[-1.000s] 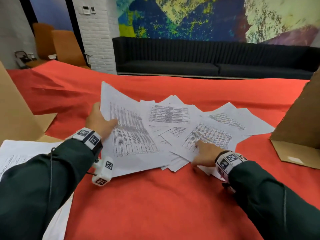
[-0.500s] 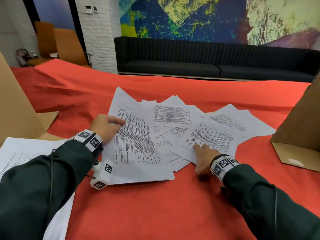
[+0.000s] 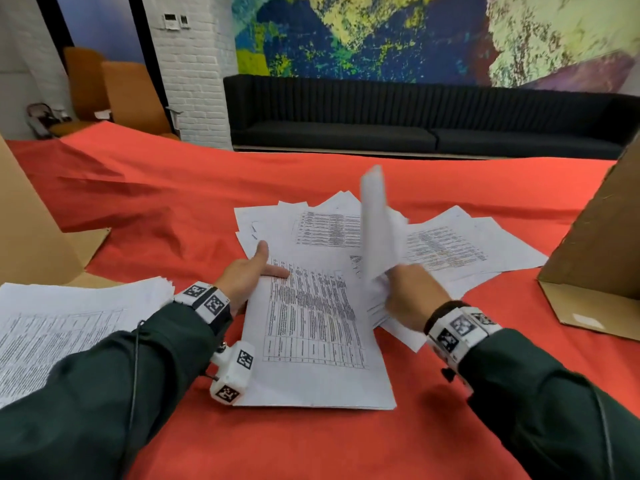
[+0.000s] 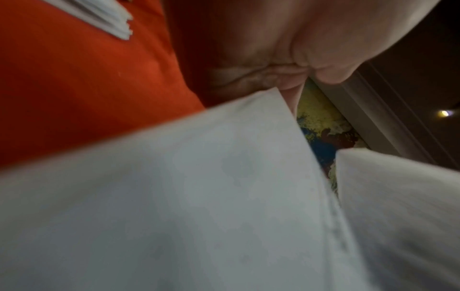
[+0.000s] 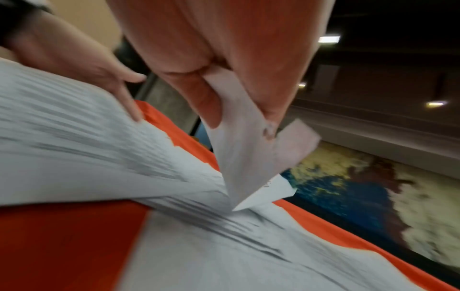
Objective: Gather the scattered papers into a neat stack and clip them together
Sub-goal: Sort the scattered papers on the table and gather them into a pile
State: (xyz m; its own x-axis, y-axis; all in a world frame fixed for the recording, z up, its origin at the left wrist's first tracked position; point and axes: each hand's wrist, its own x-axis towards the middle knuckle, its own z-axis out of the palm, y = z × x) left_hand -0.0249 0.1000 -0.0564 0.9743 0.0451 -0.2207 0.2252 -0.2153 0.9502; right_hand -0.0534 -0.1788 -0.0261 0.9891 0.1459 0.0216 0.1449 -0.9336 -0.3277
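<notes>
My left hand (image 3: 246, 276) flat, fingers (image 3: 277, 271) straight with thumb raised, my right hand (image 3: 410, 292) curled, fingers (image 5: 199, 98) pinching, both dark-sleeved forearms reaching forward

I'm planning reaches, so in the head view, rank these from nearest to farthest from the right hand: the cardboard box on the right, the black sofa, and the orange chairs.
From the right hand:
1. Cardboard box, right, on the table.
2. Black sofa, beyond the table.
3. Orange chairs, far left corner.
</notes>
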